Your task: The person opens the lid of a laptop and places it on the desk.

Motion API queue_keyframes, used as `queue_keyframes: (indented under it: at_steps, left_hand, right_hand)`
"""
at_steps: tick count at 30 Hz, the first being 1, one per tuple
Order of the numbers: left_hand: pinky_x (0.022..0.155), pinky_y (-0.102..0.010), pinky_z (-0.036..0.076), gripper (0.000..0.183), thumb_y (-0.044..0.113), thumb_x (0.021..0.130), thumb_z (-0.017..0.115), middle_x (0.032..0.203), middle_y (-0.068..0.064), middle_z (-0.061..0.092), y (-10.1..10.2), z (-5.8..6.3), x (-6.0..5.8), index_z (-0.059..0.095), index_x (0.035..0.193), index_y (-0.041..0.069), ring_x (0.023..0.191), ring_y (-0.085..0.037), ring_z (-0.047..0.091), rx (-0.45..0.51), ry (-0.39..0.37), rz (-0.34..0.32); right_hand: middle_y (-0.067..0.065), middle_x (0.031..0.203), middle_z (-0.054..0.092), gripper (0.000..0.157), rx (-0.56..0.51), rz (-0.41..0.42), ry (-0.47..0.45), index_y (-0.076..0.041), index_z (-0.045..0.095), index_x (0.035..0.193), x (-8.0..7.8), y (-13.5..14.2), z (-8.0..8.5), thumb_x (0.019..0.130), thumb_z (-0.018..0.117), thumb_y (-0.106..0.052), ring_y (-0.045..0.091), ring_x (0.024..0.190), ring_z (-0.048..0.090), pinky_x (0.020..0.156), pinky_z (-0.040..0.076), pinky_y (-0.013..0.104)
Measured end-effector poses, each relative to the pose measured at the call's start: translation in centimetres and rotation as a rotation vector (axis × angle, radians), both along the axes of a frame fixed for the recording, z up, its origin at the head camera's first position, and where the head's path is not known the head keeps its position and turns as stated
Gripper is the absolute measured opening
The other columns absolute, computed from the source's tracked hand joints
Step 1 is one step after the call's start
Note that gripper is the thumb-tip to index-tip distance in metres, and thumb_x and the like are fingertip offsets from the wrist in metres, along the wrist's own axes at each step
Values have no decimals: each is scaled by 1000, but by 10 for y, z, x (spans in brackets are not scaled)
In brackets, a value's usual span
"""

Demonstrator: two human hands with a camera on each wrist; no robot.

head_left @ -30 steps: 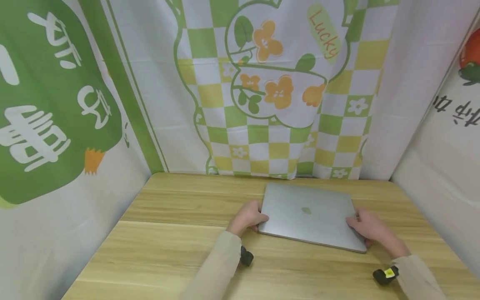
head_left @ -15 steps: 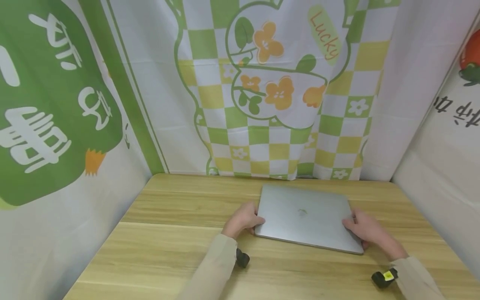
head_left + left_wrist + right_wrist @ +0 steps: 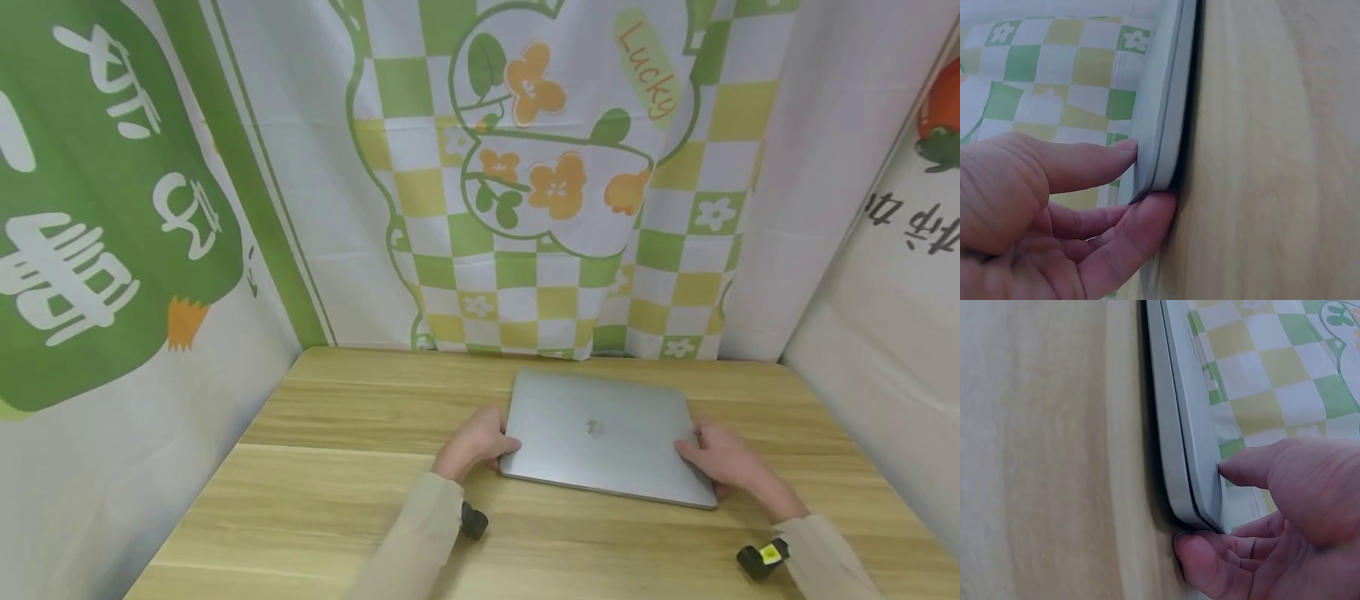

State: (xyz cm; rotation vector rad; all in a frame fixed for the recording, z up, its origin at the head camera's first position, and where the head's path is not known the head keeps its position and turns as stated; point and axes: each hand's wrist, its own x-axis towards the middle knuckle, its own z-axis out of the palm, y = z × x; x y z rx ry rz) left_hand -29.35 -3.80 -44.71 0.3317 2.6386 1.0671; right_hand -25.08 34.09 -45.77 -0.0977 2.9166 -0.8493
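A closed silver laptop (image 3: 600,450) lies lid up, close over the wooden table, slightly turned so its right side sits nearer the person. My left hand (image 3: 477,437) grips its left edge, thumb on the lid and fingers curled beneath; the left wrist view shows this pinch at a corner of the laptop (image 3: 1163,119). On the opposite edge my right hand (image 3: 723,456) holds on the same way. In the right wrist view the right thumb presses the lid of the laptop (image 3: 1188,425) while the fingertips tuck under its corner.
The wooden table (image 3: 360,500) extends to the left and in front of the laptop. Behind it hangs a checked green and yellow curtain (image 3: 525,292). Printed cloth walls (image 3: 97,225) stand at both sides. A small black camera sits on each wrist.
The laptop has shifted a little to the left and slightly toward the person, with both hands moving along with it. Their grip on its two side edges stays the same.
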Motion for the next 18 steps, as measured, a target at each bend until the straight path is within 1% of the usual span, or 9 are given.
queue_keyframes:
  at_steps: [3, 8, 14, 18]
  left_hand:
    - [49, -29, 53, 17, 13, 82, 68, 60, -7, 60, -4, 0, 2, 63, 72, 0, 46, -17, 58, -13, 3, -11]
    - [50, -28, 53, 17, 15, 83, 67, 61, -7, 61, -8, 2, 5, 63, 76, 0, 48, -19, 59, -53, 13, -30]
    - [49, -29, 53, 16, 13, 83, 67, 62, -8, 61, -10, 3, 8, 63, 77, -1, 46, -17, 57, -30, 16, -44]
    - [49, -28, 53, 16, 13, 83, 67, 63, -7, 60, -16, 2, 9, 62, 77, -1, 47, -16, 57, -28, 24, -41]
  right_hand:
    - [6, 62, 48, 43, -3, 11, 8, 6, 45, 114, 1, -3, 0, 93, 54, -29, 17, 42, 51, 35, 46, 30]
    - [5, 60, 47, 40, -9, 13, 4, 6, 47, 111, 1, -7, 0, 93, 55, -28, 17, 40, 50, 35, 46, 31]
    - [4, 57, 47, 39, 2, 10, -6, 5, 46, 112, 0, -8, 0, 93, 55, -27, 17, 38, 51, 34, 46, 30]
    - [5, 58, 47, 38, -8, 16, 10, 5, 48, 110, 0, -14, 1, 92, 56, -27, 17, 38, 51, 33, 45, 31]
